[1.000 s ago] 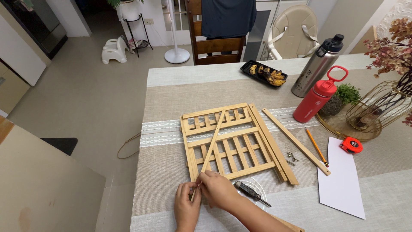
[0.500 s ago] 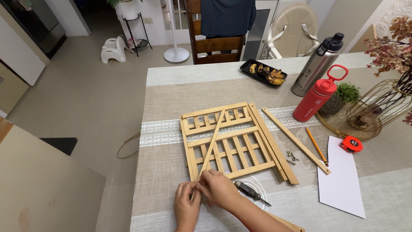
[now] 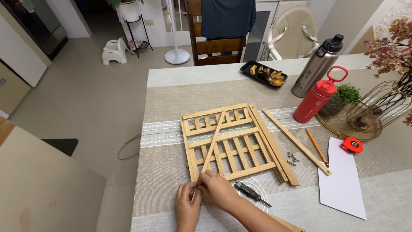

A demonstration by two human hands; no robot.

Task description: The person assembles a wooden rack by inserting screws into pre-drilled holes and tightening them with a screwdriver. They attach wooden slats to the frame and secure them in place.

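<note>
Wood is what both hands are on: a thin wooden slat (image 3: 210, 146) lies diagonally across a slatted wooden rack panel (image 3: 231, 144) near the middle of the table, its lower end reaching the panel's near-left corner, toward the table's near edge. Almost nothing has changed over the last second; the slat keeps its diagonal line, the panel has not shifted, and the hands stay gathered at the same lower end, which suggests fine fitting work at that joint, not any repositioning. The left hand (image 3: 187, 210) is curled nearly closed, fingertips pinched at the slat's lower end; whether a small fastener sits between them I cannot tell. The right hand (image 3: 219, 189) lies over the same spot, fingers bent and pressing on the slat end and the panel's corner, partly hiding the contact. Just right of the hands a dark screwdriver (image 3: 252, 193) rests on the table runner (image 3: 163, 141). Farther right, small metal screws (image 3: 292, 158) lie beside a loose wooden rail (image 3: 296, 141), then a pencil (image 3: 316, 147), a white paper sheet (image 3: 341, 180) and a red tape measure (image 3: 352, 145). Toward the far right corner stand a red bottle (image 3: 316, 98), a steel flask (image 3: 316, 66) and a black food tray (image 3: 264, 74).
</note>
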